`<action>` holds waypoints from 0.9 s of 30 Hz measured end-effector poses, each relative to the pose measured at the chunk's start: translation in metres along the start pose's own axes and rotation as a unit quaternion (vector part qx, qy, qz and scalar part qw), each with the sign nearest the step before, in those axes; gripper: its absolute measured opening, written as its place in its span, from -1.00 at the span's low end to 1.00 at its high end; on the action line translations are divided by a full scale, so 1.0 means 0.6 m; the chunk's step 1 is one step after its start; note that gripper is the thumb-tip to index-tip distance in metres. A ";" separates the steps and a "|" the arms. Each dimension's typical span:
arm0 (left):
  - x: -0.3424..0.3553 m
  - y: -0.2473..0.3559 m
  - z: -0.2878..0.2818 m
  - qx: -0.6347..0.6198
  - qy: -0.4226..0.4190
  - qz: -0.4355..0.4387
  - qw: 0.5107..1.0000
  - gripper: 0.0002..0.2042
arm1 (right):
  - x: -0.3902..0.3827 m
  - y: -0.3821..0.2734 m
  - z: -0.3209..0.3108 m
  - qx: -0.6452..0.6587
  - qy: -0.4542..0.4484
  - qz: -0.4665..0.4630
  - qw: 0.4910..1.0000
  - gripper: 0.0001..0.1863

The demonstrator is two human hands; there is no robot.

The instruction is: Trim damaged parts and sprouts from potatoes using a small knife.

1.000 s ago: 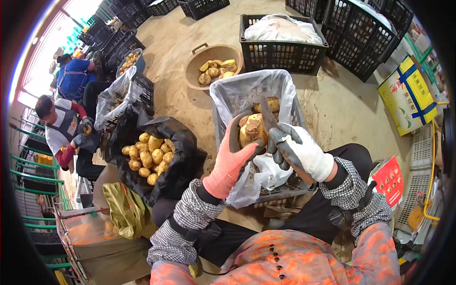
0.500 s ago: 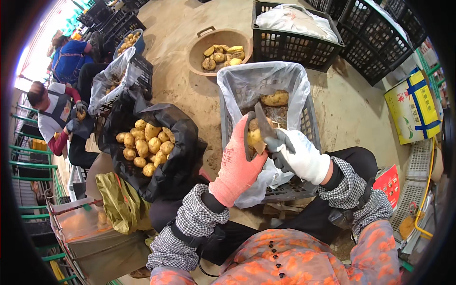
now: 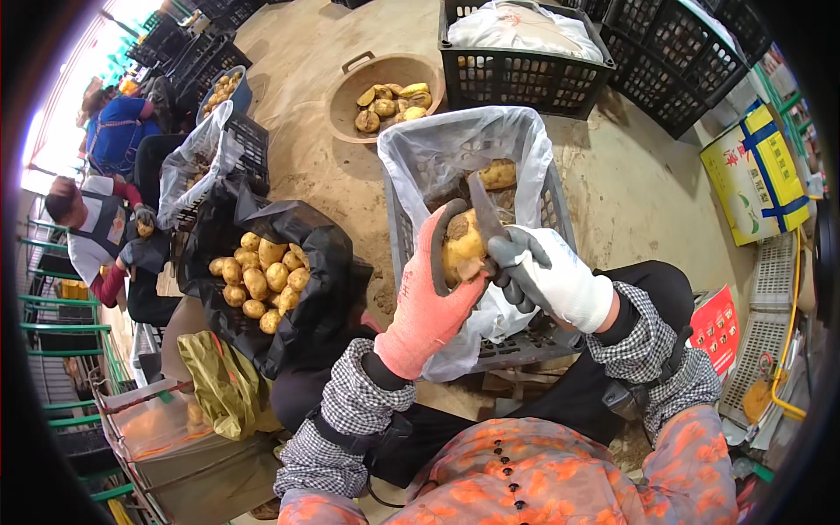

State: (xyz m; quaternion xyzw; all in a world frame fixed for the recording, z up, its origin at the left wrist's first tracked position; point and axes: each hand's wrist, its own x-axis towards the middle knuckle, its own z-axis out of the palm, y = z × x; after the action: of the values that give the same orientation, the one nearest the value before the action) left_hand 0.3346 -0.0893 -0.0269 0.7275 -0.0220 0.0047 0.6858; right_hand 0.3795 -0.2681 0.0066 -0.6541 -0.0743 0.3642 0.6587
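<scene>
My left hand, in a pink glove with a grey palm, is wrapped round a potato whose skin is partly cut away. A knife sticks up from my right hand, which wears a white glove with grey fingertips. The blade lies against the potato's right side. Both hands are over a grey crate lined with clear plastic. Inside it another potato rests among dark scraps, partly hidden by the hands.
To the left, a container lined with black plastic holds several yellow potatoes. Beyond the crate stands a brown basin with cut potatoes. Black crates line the back right, near a yellow box. Co-workers sit at far left.
My left hand has turned, so more of the potato's pale side shows. The knife blade has shifted slightly. The whole view has moved a little, and surrounding things sit further left.
</scene>
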 end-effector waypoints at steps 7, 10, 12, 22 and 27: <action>-0.001 0.005 -0.009 0.275 0.007 0.103 0.956 -0.28 | 0.003 0.003 0.007 0.039 0.007 0.047 0.998 -0.54; -0.005 0.007 -0.009 0.332 0.006 0.100 0.938 -0.25 | 0.005 0.005 0.008 -0.013 0.009 0.043 0.999 -0.55; -0.007 0.008 -0.009 0.364 0.008 0.102 0.926 -0.24 | 0.007 0.008 0.007 -0.037 0.004 0.027 0.999 -0.56; -0.003 0.006 -0.010 -0.193 -0.028 -0.098 0.976 -0.59 | 0.006 0.022 0.011 0.094 -0.002 -0.015 0.995 -0.53; 0.010 -0.022 -0.009 -0.164 -0.005 -0.082 0.983 -0.72 | 0.001 0.028 0.018 0.095 -0.040 -0.012 0.995 -0.53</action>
State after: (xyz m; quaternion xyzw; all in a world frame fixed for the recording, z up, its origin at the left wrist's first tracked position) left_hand 0.3410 -0.0830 -0.0392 0.6046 0.0338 -0.0584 0.7937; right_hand 0.3673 -0.2609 -0.0074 -0.5722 -0.0732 0.3879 0.7189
